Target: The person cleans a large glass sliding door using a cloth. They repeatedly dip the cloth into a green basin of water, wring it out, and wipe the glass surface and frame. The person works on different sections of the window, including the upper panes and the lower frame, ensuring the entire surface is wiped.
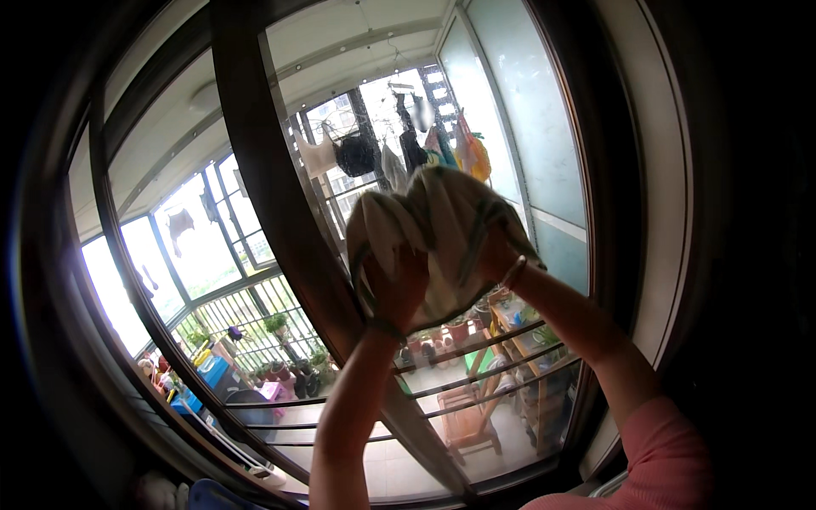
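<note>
A pale, loosely bunched cloth (442, 221) with darker stripes is held up in front of the glass pane (544, 263) of a dark-framed sliding door. My left hand (398, 285) grips its lower left part, with a dark band round the wrist. Higher and to the right, my right hand (500, 251) holds the other side, and a pale bangle sits on that wrist. Folds and shadow cover most of my fingertips. Whether the cloth touches the glass I cannot tell.
A dark upright door frame (276, 187) stands left of my hands. Dark horizontal bars (476, 347) cross the lower pane. Through the glass show hanging laundry (355, 153), a wooden chair (467, 418), potted plants (276, 323) and a white railing (246, 314).
</note>
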A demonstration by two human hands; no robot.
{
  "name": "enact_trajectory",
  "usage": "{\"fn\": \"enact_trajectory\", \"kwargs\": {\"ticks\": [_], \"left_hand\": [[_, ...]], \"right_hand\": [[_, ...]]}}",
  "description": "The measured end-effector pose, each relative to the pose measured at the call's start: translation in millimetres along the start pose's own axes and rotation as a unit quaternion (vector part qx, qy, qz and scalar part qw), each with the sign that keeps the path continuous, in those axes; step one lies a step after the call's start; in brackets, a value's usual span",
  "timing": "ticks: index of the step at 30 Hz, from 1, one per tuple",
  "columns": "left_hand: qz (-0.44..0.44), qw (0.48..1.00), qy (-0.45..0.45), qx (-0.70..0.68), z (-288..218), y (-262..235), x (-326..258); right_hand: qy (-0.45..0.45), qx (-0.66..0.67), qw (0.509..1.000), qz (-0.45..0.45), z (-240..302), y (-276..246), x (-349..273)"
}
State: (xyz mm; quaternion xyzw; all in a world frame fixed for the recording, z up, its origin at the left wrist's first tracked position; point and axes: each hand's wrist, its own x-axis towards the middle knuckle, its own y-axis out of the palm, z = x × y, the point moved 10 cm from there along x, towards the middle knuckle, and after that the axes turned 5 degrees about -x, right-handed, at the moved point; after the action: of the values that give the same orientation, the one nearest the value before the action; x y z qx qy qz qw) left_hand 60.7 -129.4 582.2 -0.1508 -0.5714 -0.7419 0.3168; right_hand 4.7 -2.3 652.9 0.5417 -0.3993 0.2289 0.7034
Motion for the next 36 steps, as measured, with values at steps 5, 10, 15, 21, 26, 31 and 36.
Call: {"fn": "enact_trajectory", "kwargs": {"ticks": [5, 10, 15, 21, 26, 31, 36], "left_hand": [[0.032, 0.968, -0.18, -0.174, 94.8, 92.1, 69.8], [-0.088, 0.666, -0.359, -0.648, 170.8, 217.1, 110.2], [-0.124, 0.585, -0.434, -0.674, 209.8, 254.2, 148.5], [-0.119, 0.516, -0.453, -0.717, 167.9, 198.5, 98.4], [0.011, 0.46, -0.281, -0.842, 92.1, 65.5, 31.3], [0.067, 0.426, -0.161, -0.888, 42.6, -79.5, -87.7], [0.142, 0.307, -0.161, -0.927, 49.2, -126.6, -155.6]], "right_hand": [[-0.094, 0.365, 0.911, 0.168, 21.4, 82.2, 81.2], [-0.039, 0.637, 0.765, 0.087, 35.0, 124.6, 171.0], [0.088, 0.689, 0.718, 0.034, 17.4, 165.2, 206.1], [0.109, 0.643, 0.755, 0.069, 7.9, 123.6, 137.6], [-0.007, 0.75, 0.65, 0.122, 54.5, 61.1, -13.4], [-0.057, 0.832, 0.507, 0.219, 35.4, -32.7, -161.4], [-0.066, 0.865, 0.399, 0.297, 1.7, -100.0, -218.9]]}}
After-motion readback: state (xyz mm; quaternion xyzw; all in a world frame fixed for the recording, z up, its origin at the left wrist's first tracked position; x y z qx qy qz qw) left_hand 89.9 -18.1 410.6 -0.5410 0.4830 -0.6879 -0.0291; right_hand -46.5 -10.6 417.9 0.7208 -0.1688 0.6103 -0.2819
